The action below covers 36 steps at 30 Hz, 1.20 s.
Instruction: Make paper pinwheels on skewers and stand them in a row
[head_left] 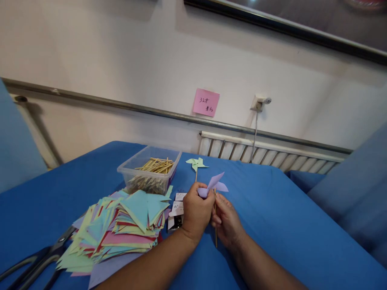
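Observation:
My left hand (196, 211) is closed around the folded blades of a lilac paper pinwheel (215, 185) held above the blue table. My right hand (227, 219) pinches the thin wooden stick (215, 235) that runs down from the pinwheel's centre. A finished pale green pinwheel (196, 163) on a stick lies flat just beyond the hands.
A heap of cut coloured paper squares (121, 229) lies left of my hands. Behind it stands a clear plastic tub (149, 169) of wooden sticks. Black-handled scissors (36, 262) lie at the lower left. Small white packets (177, 211) sit beside the heap. A radiator (266, 155) runs along the wall.

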Motion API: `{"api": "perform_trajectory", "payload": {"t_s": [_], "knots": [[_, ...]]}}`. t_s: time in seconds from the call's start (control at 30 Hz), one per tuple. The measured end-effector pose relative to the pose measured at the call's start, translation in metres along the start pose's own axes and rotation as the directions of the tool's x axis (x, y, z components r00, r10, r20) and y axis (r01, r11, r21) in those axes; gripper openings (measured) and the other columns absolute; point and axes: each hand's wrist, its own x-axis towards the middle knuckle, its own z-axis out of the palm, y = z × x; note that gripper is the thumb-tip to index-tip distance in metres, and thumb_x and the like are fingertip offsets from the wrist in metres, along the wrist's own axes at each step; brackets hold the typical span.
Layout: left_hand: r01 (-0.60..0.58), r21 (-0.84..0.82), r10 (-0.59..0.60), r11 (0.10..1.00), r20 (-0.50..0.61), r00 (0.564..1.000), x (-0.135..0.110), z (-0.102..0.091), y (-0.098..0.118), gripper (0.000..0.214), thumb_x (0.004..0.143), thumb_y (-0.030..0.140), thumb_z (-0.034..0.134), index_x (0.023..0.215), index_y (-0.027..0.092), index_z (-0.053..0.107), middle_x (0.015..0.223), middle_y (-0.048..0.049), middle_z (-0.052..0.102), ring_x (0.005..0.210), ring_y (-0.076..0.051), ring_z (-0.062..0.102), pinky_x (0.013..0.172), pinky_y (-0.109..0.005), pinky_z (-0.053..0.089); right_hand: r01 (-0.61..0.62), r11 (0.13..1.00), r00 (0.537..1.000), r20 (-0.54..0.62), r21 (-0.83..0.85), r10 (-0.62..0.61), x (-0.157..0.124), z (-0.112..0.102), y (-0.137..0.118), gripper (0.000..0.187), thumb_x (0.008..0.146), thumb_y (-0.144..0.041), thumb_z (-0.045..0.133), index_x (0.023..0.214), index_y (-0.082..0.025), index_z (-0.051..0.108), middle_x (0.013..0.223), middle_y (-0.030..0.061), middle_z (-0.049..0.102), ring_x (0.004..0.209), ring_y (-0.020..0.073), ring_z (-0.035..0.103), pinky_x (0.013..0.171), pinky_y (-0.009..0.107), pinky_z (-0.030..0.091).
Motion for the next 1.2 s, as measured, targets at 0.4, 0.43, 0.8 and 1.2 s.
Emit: {"api": "perform_trajectory", "payload": {"t_s": [0.4,0.43,0.8,1.2], "knots": [[-0.008,0.001,0.008,1.000,0.022,1.000,-0.0012,-0.0019,0.0038,0.012,0.066,0.028,0.063,0.074,0.020,0.058,0.050,0.0068,0.053,0.043,-0.010,0.047,0.044,-0.020,0.034,-0.059,0.998,0.998,-0.028,-0.002,0.059,-0.0005,0.0007,-0.0024,0.028,0.081,-0.045,0.059,0.082,-0.018,0.054,0.048,-0.0102,0.041,0.032,0.0011,0.019,0.030,0.013,0.018],[-0.018,0.007,0.018,1.000,0.024,1.000,-0.0015,-0.0020,0.0033,0.012,0.067,0.029,0.063,0.074,0.020,0.059,0.050,0.0069,0.052,0.044,-0.010,0.047,0.044,-0.020,0.034,-0.067,0.998,0.997,-0.026,0.005,0.067,-0.0006,0.0007,-0.0028,0.027,0.080,-0.045,0.060,0.083,-0.018,0.054,0.048,-0.0103,0.041,0.032,0.0011,0.019,0.030,0.013,0.017],[-0.072,0.019,0.072,0.997,0.023,0.997,-0.0027,-0.0021,0.0004,0.013,0.069,0.030,0.061,0.077,0.020,0.060,0.052,0.0060,0.055,0.046,-0.012,0.050,0.047,-0.021,0.037,-0.014,1.000,1.000,-0.015,-0.002,0.014,0.0027,-0.0008,0.0009,0.029,0.081,-0.047,0.058,0.077,-0.018,0.053,0.045,-0.0106,0.040,0.031,0.0023,0.021,0.030,0.014,0.020],[-0.139,0.033,0.139,0.990,0.021,0.990,-0.0054,-0.0051,0.0024,0.011,0.070,0.025,0.059,0.080,0.020,0.060,0.065,0.0042,0.061,0.057,-0.012,0.055,0.057,-0.022,0.043,0.013,1.000,1.000,-0.007,-0.004,-0.013,0.0009,0.0010,-0.0003,0.030,0.082,-0.046,0.057,0.080,-0.017,0.056,0.039,-0.0103,0.038,0.031,0.0033,0.021,0.031,0.015,0.018]]}}
